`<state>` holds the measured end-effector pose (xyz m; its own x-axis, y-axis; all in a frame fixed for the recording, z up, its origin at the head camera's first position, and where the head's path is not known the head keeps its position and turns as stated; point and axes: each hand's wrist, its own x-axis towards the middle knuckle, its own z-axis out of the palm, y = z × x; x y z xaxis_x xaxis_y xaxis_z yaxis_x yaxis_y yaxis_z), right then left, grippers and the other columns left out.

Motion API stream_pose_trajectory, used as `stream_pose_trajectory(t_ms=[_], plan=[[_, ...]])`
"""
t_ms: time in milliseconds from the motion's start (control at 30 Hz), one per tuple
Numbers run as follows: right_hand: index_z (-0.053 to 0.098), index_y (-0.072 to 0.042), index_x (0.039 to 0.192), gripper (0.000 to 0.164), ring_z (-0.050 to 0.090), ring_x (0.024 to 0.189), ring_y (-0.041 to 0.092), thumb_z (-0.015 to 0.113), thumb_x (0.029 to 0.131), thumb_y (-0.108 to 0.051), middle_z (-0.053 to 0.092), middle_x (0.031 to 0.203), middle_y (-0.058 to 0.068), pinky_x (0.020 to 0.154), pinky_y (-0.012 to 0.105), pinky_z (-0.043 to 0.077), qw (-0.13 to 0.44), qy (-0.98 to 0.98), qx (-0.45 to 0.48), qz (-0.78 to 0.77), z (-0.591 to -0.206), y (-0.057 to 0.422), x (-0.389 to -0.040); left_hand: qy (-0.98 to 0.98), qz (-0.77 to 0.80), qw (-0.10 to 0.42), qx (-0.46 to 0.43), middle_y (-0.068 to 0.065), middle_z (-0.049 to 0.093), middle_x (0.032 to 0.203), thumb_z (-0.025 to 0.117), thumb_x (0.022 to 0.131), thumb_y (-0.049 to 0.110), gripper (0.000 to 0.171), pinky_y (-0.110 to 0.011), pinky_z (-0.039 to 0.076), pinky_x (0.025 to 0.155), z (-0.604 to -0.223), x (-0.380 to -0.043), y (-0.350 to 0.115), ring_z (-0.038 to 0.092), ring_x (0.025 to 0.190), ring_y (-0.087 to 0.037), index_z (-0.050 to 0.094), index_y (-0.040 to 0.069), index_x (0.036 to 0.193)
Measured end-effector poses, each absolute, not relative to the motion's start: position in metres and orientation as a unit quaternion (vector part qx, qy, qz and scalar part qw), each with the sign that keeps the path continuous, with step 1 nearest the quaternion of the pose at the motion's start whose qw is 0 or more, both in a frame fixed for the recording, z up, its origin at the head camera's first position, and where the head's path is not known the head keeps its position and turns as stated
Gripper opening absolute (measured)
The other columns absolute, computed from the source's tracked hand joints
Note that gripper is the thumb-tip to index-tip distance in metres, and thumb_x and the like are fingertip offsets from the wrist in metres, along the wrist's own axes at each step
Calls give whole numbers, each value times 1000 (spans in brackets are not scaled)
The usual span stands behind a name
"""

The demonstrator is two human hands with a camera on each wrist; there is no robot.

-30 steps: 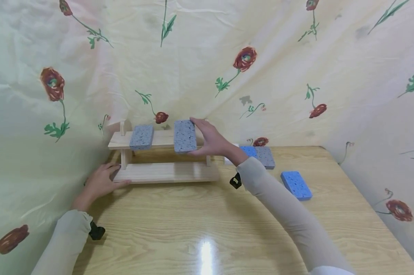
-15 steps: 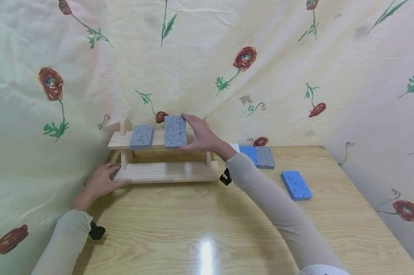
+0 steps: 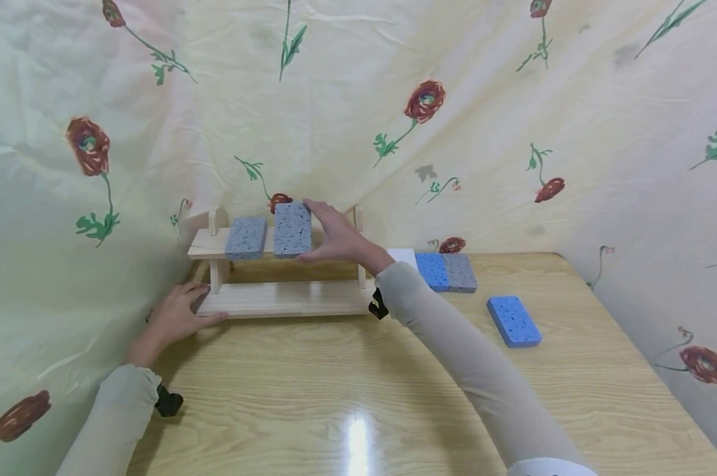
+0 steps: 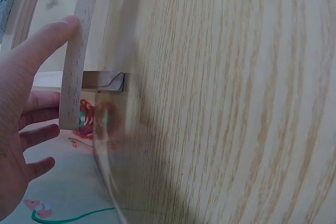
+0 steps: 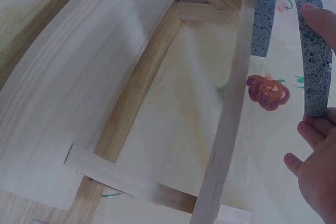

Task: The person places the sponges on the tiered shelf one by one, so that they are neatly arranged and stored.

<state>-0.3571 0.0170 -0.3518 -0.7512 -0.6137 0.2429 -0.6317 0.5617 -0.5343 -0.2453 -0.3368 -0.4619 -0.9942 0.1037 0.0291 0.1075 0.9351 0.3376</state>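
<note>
My right hand (image 3: 336, 233) holds a grey speckled sponge (image 3: 292, 230) by its edges, thumb on one end and fingers on the other. In the right wrist view this sponge (image 5: 316, 56) hovers a little above the upper board (image 5: 226, 114) of a two-tier wooden shelf (image 3: 293, 299). Just to its left, a second grey sponge (image 3: 247, 237) lies on that upper board. My left hand (image 3: 176, 316) grips the left end of the lower board; in the left wrist view its thumb lies on the board (image 4: 79, 61), with the fingers on the opposite side.
Right of the shelf, a white block (image 3: 403, 256), a blue sponge (image 3: 432, 271) and a grey sponge (image 3: 460, 272) sit side by side. Another blue sponge (image 3: 513, 321) lies apart on the wooden table (image 3: 311, 390). Flowered cloth (image 3: 335, 119) hangs close behind the shelf.
My right hand has carried the grey sponge leftward, nearer the one on the upper board, and slightly lower in the last half second. The left hand has stayed put.
</note>
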Motion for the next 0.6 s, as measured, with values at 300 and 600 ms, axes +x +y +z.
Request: stream_pose_trajectory(t_ms=[300, 600], plan=[[18, -8, 163, 122, 38, 148, 26, 92, 73, -43, 38, 162, 8, 123, 48, 33, 8, -881, 350, 318, -359, 10, -363, -983, -174, 8, -52, -34, 41, 152, 72, 82, 70, 100, -79, 36, 102, -460, -244, -336, 38, 138, -54, 52, -5, 145], [14, -8, 164, 126, 22, 157, 27, 91, 72, -46, 24, 170, 8, 128, 47, 23, -12, -887, 336, 316, -363, 0, -368, -983, -176, 15, -55, -34, 42, 152, 71, 82, 71, 100, -80, 35, 102, -463, -243, -338, 39, 138, -54, 52, -4, 146]])
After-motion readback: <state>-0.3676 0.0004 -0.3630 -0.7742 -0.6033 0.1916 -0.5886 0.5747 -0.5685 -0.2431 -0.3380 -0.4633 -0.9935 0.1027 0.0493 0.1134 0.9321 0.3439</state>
